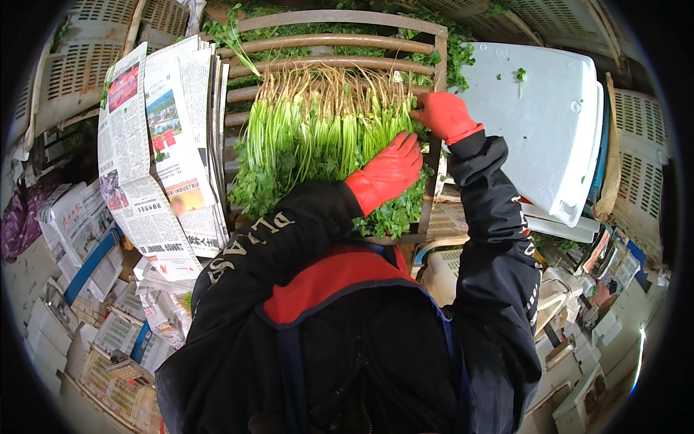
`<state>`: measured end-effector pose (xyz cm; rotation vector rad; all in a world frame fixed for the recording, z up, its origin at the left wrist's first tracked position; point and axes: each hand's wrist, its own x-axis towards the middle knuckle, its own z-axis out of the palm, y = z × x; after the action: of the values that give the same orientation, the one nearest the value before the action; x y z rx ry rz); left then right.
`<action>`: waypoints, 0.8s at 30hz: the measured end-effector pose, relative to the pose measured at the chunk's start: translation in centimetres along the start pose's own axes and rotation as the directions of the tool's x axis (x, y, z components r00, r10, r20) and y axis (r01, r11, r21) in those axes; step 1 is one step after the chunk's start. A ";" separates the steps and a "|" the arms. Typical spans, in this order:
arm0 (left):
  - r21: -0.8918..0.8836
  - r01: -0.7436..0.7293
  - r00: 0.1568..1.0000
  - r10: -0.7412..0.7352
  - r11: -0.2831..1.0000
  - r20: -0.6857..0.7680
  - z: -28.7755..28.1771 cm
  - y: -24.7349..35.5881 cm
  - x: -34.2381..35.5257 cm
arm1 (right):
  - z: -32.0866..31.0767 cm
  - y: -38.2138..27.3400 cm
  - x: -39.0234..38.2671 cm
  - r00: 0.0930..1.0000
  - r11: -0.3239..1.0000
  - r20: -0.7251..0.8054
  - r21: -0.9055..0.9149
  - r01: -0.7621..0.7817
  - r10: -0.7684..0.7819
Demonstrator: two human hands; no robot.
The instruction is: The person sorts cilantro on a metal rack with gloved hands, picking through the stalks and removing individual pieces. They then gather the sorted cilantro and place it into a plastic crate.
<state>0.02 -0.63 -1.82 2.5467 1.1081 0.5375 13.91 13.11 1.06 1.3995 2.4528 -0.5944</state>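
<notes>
1. Newspapers (159, 155): one stack at the left side of the slatted rack. Sheets overlap; no count is possible.
2. Loose sprig (233, 37): one, at the rack's upper left corner, apart from the main row.
3. Slatted rack (340, 16): one. Greens cover part of its slats, which prevents a full count.
4. Leafy greens (325, 130): one dense row across the rack, roots toward the far edge, leaves toward the person. Individual stems are too many to count.
5. Left hand (387, 173): one, red-gloved. Grip is spread nearly flat, fingers extended together, over the right part of the row; no stem is visibly grasped.
6. Right hand (444, 116): one, red-gloved. Grip is partly curled at the row's right end, near the roots. Whether it has hold of a stem cannot be told.
7. White panel (535, 123): one uppermost, right of the rack, bearing one small sprig (520, 74) and leaf scraps.
8. Step in hand (judgement): evening the row's right end. The next move calls for light, level finger pressure, keeping roots aligned and stems unbruised.
</notes>
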 end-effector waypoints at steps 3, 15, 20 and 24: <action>0.073 -0.015 1.000 0.014 0.997 0.008 0.1 -0.1 -0.1 | -1.2 0.5 0.9 0.993 0.997 0.108 0.071 0.032 -0.039; 0.046 -0.017 1.000 0.018 0.999 -0.016 0.3 0.0 -0.1 | 1.5 8.1 -1.7 0.824 -0.454 0.092 0.866 0.212 0.560; 0.061 -0.014 0.999 0.016 0.998 -0.028 0.1 0.0 0.0 | -0.4 1.5 -5.4 0.915 0.449 0.183 0.826 -0.342 0.360; 0.012 0.005 1.000 -0.005 1.000 0.006 0.1 0.2 0.0 | 3.2 -0.3 -4.2 0.959 0.816 0.073 0.510 -0.273 0.275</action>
<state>0.22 -0.74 -1.84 2.5532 1.1186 0.5229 15.83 8.25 0.00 1.9032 2.1084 -1.2421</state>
